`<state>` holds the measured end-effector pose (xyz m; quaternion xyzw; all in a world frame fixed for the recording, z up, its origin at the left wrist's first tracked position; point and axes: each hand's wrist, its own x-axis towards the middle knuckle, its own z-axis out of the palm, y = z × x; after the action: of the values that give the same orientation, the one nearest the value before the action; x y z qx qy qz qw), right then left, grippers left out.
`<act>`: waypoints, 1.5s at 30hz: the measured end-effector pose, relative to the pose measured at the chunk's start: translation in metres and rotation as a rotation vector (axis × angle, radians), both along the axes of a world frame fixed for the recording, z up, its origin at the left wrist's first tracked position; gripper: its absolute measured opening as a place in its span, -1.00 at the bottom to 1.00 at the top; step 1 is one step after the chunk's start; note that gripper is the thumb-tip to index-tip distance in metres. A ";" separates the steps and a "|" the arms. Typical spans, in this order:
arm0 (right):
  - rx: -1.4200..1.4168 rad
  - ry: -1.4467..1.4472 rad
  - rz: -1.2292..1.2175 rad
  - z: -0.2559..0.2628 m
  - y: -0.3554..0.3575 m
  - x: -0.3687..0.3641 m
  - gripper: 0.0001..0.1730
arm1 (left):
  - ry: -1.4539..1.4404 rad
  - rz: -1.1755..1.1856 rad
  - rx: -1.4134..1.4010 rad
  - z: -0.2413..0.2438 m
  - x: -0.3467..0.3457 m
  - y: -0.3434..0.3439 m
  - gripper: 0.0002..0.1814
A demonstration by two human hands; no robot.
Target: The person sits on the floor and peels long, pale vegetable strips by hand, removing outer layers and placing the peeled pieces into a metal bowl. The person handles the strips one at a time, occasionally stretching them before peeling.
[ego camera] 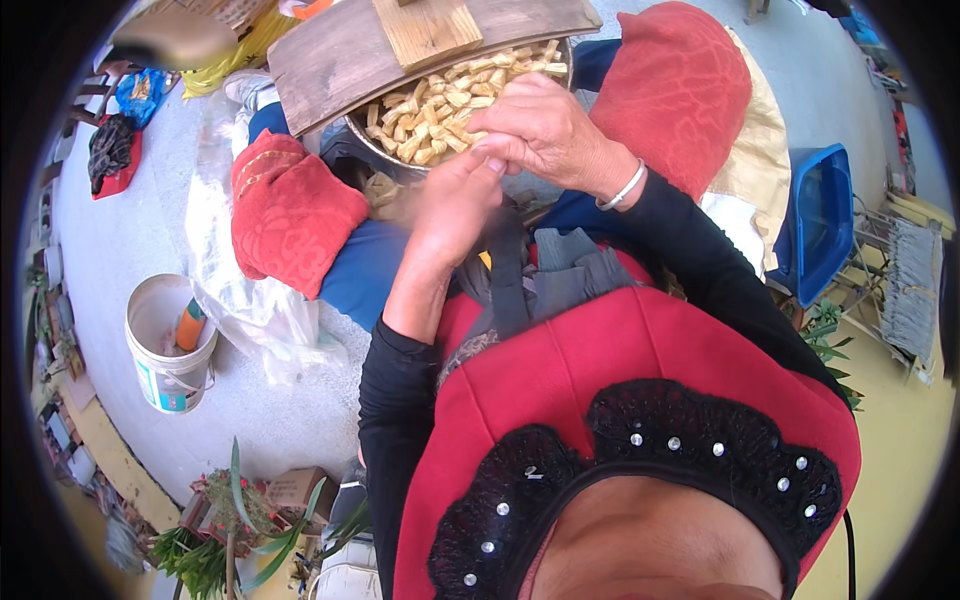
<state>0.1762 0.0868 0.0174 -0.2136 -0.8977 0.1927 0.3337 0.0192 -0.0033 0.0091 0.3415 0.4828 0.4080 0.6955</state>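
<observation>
My left hand (459, 201) and my right hand (551, 129) meet at the fingertips over the near rim of a round metal basin (375, 150). Thumbs and fingers are pinched together; whatever lies between them is hidden. Short, pale-yellow folded pieces (431, 112) are heaped in the basin, just beyond my fingers. Across its far side rests a weathered wooden board (330, 75), with a smaller, lighter wood block (427, 30) on top. A silver bangle (624, 186) circles my right wrist.
Red cloths (289, 214) cover both knees. A white plastic sheet (255, 322) and a bucket (161, 330) holding an orange-and-green item are at left. A blue plastic tub (817, 217) stands at right. Potted plants (240, 510) sit at lower left, and a yellow bag (240, 64) at upper left.
</observation>
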 end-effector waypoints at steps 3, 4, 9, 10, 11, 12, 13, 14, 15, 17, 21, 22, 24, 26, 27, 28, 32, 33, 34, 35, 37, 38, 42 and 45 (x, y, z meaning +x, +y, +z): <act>-0.238 -0.012 -0.046 -0.004 -0.003 -0.004 -0.76 | 0.045 -0.028 0.035 0.000 -0.005 0.000 -0.73; -0.354 0.028 -0.074 -0.003 -0.004 -0.006 -0.74 | 0.082 -0.045 0.054 0.000 -0.007 0.000 -0.73; -0.694 -0.010 -0.111 -0.012 0.007 -0.005 -0.66 | 1.053 -0.022 0.516 0.039 -0.025 0.014 -0.77; -0.741 -0.058 -0.116 -0.014 0.006 -0.005 -0.61 | 1.124 -0.035 0.585 0.043 -0.030 0.021 -0.77; -0.763 -0.062 -0.030 -0.013 0.003 -0.003 -0.64 | 1.192 -0.048 0.657 0.044 -0.035 0.029 -0.76; -0.787 -0.067 0.070 -0.008 -0.006 -0.005 -0.66 | 1.218 -0.029 0.728 0.045 -0.041 0.035 -0.76; -0.810 -0.071 0.170 -0.001 -0.018 -0.008 -0.69 | 1.244 -0.048 0.702 0.044 -0.046 0.041 -0.73; -1.070 -0.019 0.235 0.021 -0.033 -0.015 -0.77 | 1.014 -0.021 0.610 0.036 -0.051 0.047 -0.68; -1.358 0.123 0.296 0.045 -0.043 -0.019 -0.76 | 0.784 0.005 0.516 0.026 -0.054 0.050 -0.64; -1.501 0.312 0.327 0.061 -0.042 -0.014 -0.69 | 0.193 -0.007 0.360 0.017 -0.050 0.051 -0.53; -1.200 0.495 0.042 0.027 -0.003 -0.010 -0.67 | -0.182 0.114 0.146 0.007 -0.012 0.035 -0.62; -1.121 0.484 -0.021 0.009 0.004 -0.011 -0.66 | -0.147 0.105 0.202 0.006 0.000 0.033 -0.67; -0.943 0.474 -0.103 -0.016 0.003 -0.017 -0.65 | -0.110 0.164 0.220 0.003 0.021 0.031 -0.67; -0.731 0.476 -0.162 -0.028 0.000 -0.019 -0.64 | -0.136 0.171 0.203 -0.005 0.022 0.031 -0.65; -0.688 0.414 -0.199 -0.029 -0.001 -0.018 -0.64 | -0.148 0.171 0.192 -0.008 0.022 0.030 -0.64; -0.645 0.353 -0.236 -0.029 -0.003 -0.016 -0.63 | -0.185 0.188 0.179 -0.009 0.021 0.031 -0.66; -0.540 0.206 -0.296 -0.024 -0.007 -0.011 -0.66 | -0.228 0.221 0.056 -0.006 0.018 0.028 -0.75; -0.505 0.143 -0.316 -0.022 -0.007 -0.010 -0.69 | -0.196 0.194 0.050 -0.006 0.016 0.027 -0.77; -0.471 0.079 -0.336 -0.021 -0.007 -0.009 -0.72 | -0.165 0.167 0.043 -0.007 0.011 0.025 -0.78; -0.436 0.015 -0.354 -0.019 -0.007 -0.007 -0.75 | -0.134 0.140 0.036 -0.009 0.006 0.024 -0.79; -0.266 -0.063 -0.344 -0.018 -0.009 -0.004 -0.80 | 0.546 0.109 0.392 -0.018 0.000 0.018 -0.80; -0.182 -0.101 -0.336 -0.018 -0.010 -0.003 -0.80 | 0.889 0.086 0.566 -0.020 -0.001 0.015 -0.81; -0.539 0.005 -0.268 -0.024 -0.017 0.002 -0.79 | 1.265 0.100 0.810 -0.002 0.001 0.010 -0.73; -1.037 0.058 -0.147 -0.039 -0.017 0.006 -0.74 | 1.246 0.131 0.980 -0.007 -0.002 0.009 -0.68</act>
<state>0.1820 0.0702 -0.0218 -0.4078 -0.6575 0.5936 0.2212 0.0168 0.0056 0.0021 0.7449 0.5676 0.3479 0.0427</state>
